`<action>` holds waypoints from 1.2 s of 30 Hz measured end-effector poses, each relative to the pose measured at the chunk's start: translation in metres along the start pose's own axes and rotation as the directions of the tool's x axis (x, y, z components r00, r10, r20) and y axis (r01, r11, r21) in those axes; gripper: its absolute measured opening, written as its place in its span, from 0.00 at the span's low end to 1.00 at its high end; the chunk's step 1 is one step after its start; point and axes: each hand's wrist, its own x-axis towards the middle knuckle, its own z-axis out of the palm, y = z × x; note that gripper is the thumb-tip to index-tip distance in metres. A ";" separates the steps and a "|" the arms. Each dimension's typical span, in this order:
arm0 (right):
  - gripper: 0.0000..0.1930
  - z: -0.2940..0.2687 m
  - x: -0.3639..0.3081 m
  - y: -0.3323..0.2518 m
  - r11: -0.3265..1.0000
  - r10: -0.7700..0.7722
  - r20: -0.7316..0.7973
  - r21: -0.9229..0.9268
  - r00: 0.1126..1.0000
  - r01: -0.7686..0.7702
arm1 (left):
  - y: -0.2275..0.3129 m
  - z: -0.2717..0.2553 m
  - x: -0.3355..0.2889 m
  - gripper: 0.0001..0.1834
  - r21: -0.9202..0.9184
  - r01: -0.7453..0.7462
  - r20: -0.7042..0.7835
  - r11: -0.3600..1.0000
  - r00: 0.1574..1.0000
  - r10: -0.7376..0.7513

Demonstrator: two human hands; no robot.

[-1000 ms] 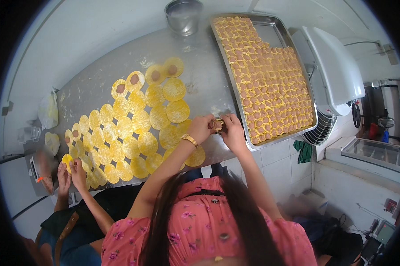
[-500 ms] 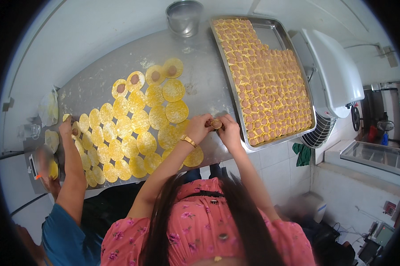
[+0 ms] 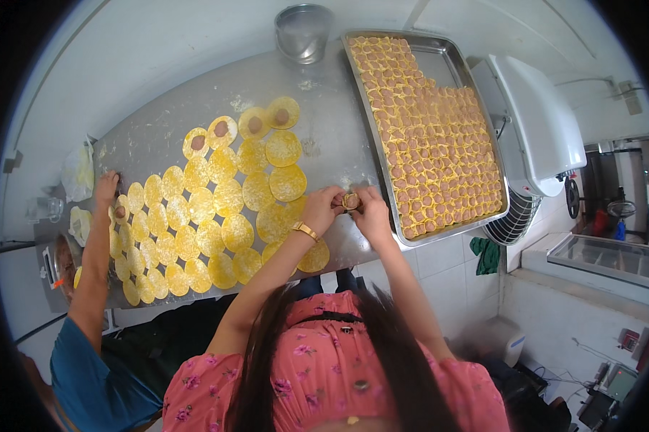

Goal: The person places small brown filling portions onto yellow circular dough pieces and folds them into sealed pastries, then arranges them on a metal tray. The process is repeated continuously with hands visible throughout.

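Near the table's front edge, my left hand (image 3: 324, 209) and my right hand (image 3: 372, 212) meet around one small open-topped dumpling (image 3: 351, 201). Its yellow wrapper is gathered around a pinkish meat filling that shows on top. Fingers of both hands are closed on its sides. To the left, rows of round, floured yellow dumpling wrappers (image 3: 228, 196) lie flat on the metal table (image 3: 333, 122). Several at the far side carry a lump of meat filling (image 3: 221, 129). On my right a large metal tray (image 3: 439, 61) holds tight rows of finished dumplings (image 3: 432, 144).
At the far left a co-worker's hand (image 3: 107, 186) reaches over the table, beside a plastic bag (image 3: 78, 173). A metal bucket (image 3: 303, 34) stands at the back. Right of the tray is a white machine (image 3: 540, 122) with a wire guard. A green cloth (image 3: 486, 253) hangs below.
The dumpling has turned slightly between my fingers, its yellow rim now showing more. The co-worker's reaching hand has moved farther across the table, and their other hand has gone from view.
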 end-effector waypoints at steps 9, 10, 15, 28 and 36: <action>0.15 0.005 0.001 -0.001 0.991 -0.102 0.008 -0.087 0.995 0.102 | -0.007 0.000 -0.004 0.13 0.078 -0.060 -0.048 0.995 0.997 0.064; 0.15 0.005 0.001 -0.001 0.989 -0.123 0.002 -0.079 0.992 0.123 | -0.007 0.000 -0.004 0.13 0.079 -0.079 -0.056 0.994 0.995 0.084; 0.16 0.000 0.003 -0.010 0.984 -0.135 -0.090 -0.130 0.987 0.123 | -0.003 -0.003 -0.005 0.13 0.065 -0.025 -0.059 0.998 0.998 0.029; 0.15 -0.007 0.060 0.027 0.924 -0.375 0.417 0.094 0.828 0.372 | 0.008 0.017 -0.009 0.14 0.121 0.109 -0.288 0.987 0.955 -0.070; 0.15 -0.018 0.085 0.029 0.880 -0.384 0.680 0.066 0.624 0.470 | 0.033 0.046 -0.026 0.14 0.057 0.295 -0.519 0.954 0.825 -0.224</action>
